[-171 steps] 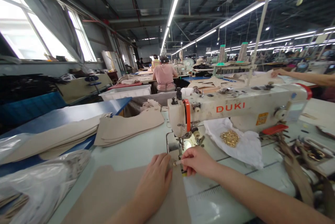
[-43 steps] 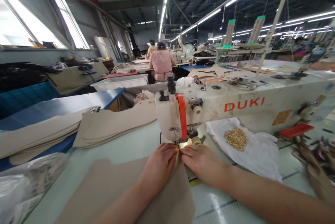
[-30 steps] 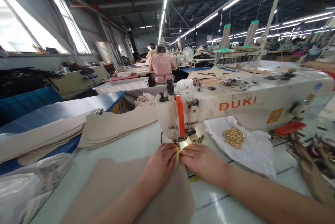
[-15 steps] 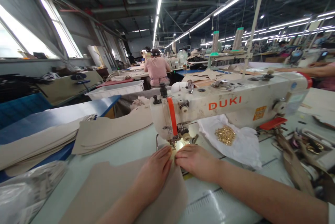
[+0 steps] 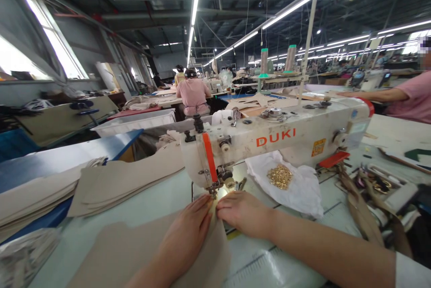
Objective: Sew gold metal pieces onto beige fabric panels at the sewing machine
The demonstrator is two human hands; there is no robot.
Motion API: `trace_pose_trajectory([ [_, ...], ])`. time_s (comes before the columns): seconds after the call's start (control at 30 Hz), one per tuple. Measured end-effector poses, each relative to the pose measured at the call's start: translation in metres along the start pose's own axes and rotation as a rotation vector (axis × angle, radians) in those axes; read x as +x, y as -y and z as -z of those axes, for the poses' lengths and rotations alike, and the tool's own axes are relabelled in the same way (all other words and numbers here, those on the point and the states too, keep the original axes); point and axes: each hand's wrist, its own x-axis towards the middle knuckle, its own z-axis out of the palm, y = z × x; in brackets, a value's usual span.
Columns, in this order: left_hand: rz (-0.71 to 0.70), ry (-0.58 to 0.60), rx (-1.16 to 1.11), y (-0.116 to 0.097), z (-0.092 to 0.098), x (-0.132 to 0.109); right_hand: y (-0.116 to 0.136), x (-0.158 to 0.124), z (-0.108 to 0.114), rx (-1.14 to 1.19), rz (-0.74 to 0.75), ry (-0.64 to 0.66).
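Grip closure unclear: left hand and right hand touch the beige panel at the sewing machine, apparently steadying it.

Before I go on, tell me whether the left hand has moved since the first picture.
Yes. Against the sewing machine's head, the left hand has moved slightly forward and right, closer to its lower end.
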Motion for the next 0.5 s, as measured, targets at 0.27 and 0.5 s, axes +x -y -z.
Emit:
trace_pose_trajectory([
  [0.27, 0.009, -0.014, -0.029, 0.0012, -0.0024, -0.0006, -0.0004, -0.0015, -0.0029, -0.006, 0.001, -0.019],
  [0.5, 0.011, 0.003, -0.015, -0.0001, -0.0019, -0.0030, 0.0021, 0.0006, -0.0010, -0.008, 0.001, -0.003],
])
